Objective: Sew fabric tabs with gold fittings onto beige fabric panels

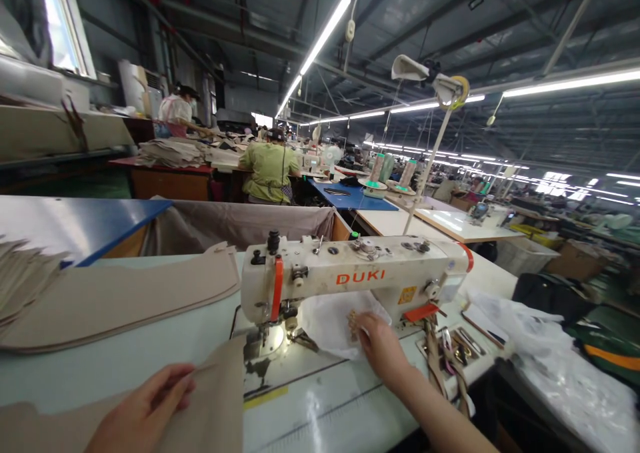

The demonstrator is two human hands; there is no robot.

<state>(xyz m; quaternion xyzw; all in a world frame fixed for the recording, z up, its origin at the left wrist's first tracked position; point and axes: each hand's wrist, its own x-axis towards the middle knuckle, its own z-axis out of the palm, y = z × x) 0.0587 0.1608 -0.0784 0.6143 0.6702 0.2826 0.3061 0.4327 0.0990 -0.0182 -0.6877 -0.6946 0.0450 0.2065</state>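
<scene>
**Two hands at a white sewing machine**

The fingers of the left hand (143,409) are pinched together on the edge of a flat beige fabric piece (210,406). This piece lies on the pale surface (115,366) at the lower left, and its upper corner reaches up to the presser foot (263,338) of the machine. The fingers of the right hand (381,346) are bent and press down on a crumpled white cloth (327,329), which lies on the machine bed under the arm of the machine. Something small and gold-brown (353,325) shows just at the fingertips; I cannot tell what it is, and I cannot tell whether the fingers hold it or only touch it.

The white industrial sewing machine with orange "DUKI" letters (360,269) stands in the middle of the surface, and a small lamp lights the needle area. Just to the right of the right hand is a shallow tray with scissors and small tools (457,346), and beige straps hang over the edge there. Further right lies crumpled clear plastic sheeting (550,359).

To the left, behind the left hand, a long curved stack of beige fabric panels (120,299) rests on the surface. Behind the machine rises a white thread stand (433,153). Far behind, a person in a green shirt (270,173) sits at another station, seen from the back.
</scene>
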